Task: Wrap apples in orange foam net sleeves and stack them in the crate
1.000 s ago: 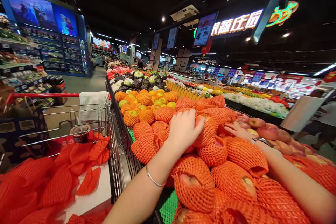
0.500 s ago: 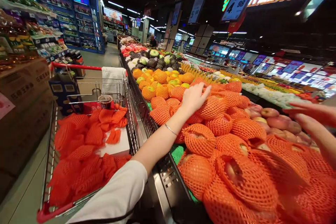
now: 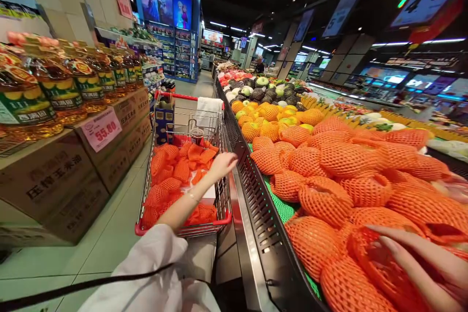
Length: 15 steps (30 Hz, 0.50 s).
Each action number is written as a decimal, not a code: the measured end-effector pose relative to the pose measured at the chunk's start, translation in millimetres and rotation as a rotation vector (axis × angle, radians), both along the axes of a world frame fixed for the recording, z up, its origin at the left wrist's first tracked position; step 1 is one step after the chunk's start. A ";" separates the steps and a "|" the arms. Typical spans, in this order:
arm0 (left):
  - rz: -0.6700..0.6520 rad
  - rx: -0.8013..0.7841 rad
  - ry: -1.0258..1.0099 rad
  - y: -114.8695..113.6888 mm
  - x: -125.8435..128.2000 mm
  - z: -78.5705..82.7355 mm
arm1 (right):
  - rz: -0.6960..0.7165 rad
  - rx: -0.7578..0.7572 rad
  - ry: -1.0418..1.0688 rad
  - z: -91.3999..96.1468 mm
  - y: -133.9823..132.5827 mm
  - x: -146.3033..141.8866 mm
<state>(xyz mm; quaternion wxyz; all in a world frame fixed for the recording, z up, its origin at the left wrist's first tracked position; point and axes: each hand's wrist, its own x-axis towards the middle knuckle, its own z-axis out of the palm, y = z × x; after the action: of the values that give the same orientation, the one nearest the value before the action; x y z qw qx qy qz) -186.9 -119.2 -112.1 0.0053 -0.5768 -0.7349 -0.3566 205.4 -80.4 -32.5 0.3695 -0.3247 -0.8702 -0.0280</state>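
My left hand is over the right side of the shopping cart, its fingers curled. Its palm side is hidden, so I cannot make out whether it holds anything. In the cart lie many loose orange foam nets. At the lower right, my right hand has its thumb and fingers together at the rim of an orange foam fruit net on the display. What is inside that net is mostly hidden. Around it are piled fruits in orange foam nets.
The black display edge runs beside the cart. A white cloth hangs on the cart's far end, near a cup. Yellow-netted fruit lies farther back. On the left, oil bottles stand on cardboard boxes.
My left hand has moved from the fruit pile left to the cart, its fingers now curled. My right hand has come down onto a foam net. The view has turned left.
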 end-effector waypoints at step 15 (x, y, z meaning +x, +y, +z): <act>0.366 -0.847 0.132 -131.8 -137.0 -107.9 | 0.126 0.287 -0.172 45.5 -32.3 -27.7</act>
<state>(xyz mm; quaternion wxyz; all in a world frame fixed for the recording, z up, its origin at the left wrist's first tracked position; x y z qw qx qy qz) -323.9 -251.1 -220.0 -0.1211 -0.4103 -0.9037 0.0191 177.8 -112.7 13.0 0.3371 -0.2096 -0.9044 -0.1565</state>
